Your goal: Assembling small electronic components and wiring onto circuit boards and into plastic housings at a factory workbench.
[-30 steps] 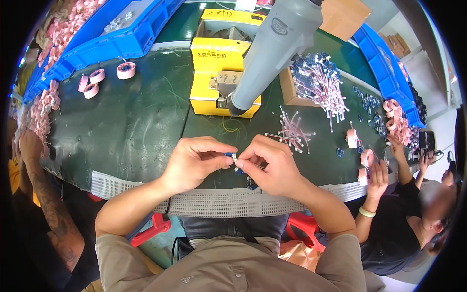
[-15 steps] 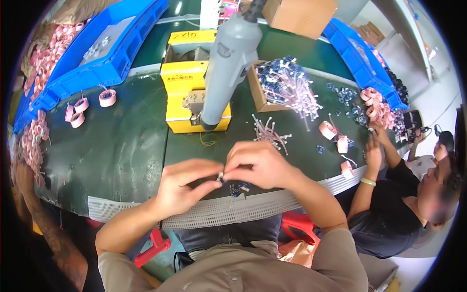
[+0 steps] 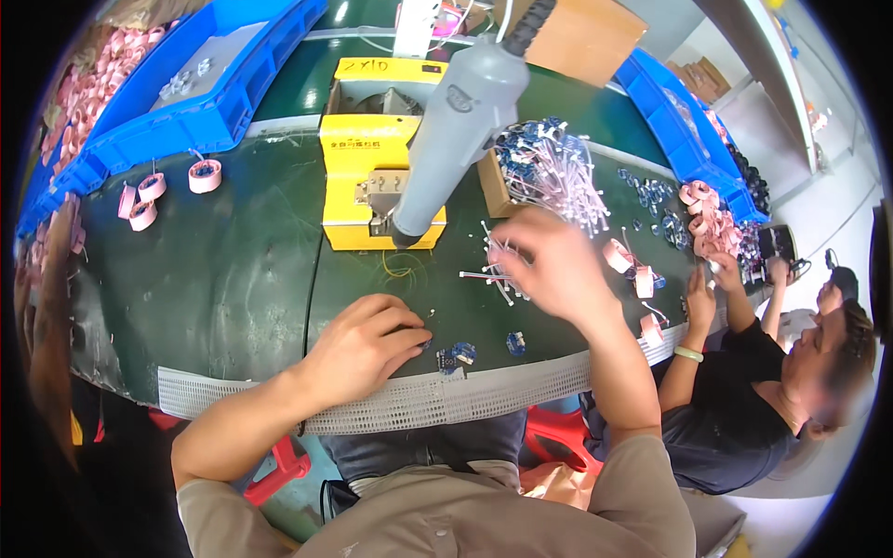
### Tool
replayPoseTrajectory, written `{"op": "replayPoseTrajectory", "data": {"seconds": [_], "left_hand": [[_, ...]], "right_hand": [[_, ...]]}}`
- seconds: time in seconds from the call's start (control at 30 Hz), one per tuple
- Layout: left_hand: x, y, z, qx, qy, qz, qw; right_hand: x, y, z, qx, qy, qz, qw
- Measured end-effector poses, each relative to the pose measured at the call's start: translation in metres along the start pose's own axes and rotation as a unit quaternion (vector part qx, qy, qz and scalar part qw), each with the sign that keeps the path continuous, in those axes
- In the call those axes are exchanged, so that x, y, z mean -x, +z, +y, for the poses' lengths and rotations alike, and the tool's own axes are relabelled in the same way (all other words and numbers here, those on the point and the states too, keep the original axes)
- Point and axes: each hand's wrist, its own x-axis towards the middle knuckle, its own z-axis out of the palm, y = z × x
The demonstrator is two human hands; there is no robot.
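Cables (image 3: 502, 279) now by blurred right hand (image 3: 551, 265), left hand (image 3: 367, 339) now apart, curled narrow at blue piece (image 3: 426, 344), both grips unclear

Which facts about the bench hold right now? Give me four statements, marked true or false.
1. The right hand is at the loose cables. True.
2. The left hand grips the grey tool. False: the left hand is at the green table, near the small blue boards.
3. The yellow machine stands left of the cable-heaped cardboard box. True.
4. The perforated strip lines the table's far edge. False: the perforated strip lines its near edge.
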Motion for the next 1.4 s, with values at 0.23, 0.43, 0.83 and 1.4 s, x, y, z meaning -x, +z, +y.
{"op": "replayPoseTrajectory", "data": {"seconds": [0.23, 0.43, 0.83, 1.4], "left_hand": [[-0.001, -0.012, 0.005, 0.208, -0.154, 0.02, 0.966], [0.001, -0.016, -0.008, 0.584, -0.333, 0.041, 0.739], [0.002, -0.012, -0.005, 0.539, -0.347, 0.099, 0.761], [0.004, -0.013, -0.002, 0.502, -0.33, 0.064, 0.797]], "right_hand": [[0.003, 0.038, 0.005, 0.019, -0.03, -0.111, 0.993], [0.012, 0.041, -0.017, -0.202, 0.02, -0.014, 0.979], [0.021, 0.059, -0.041, -0.365, 0.045, -0.07, 0.927], [0.02, 0.061, -0.052, -0.313, 0.024, -0.055, 0.948]]}}
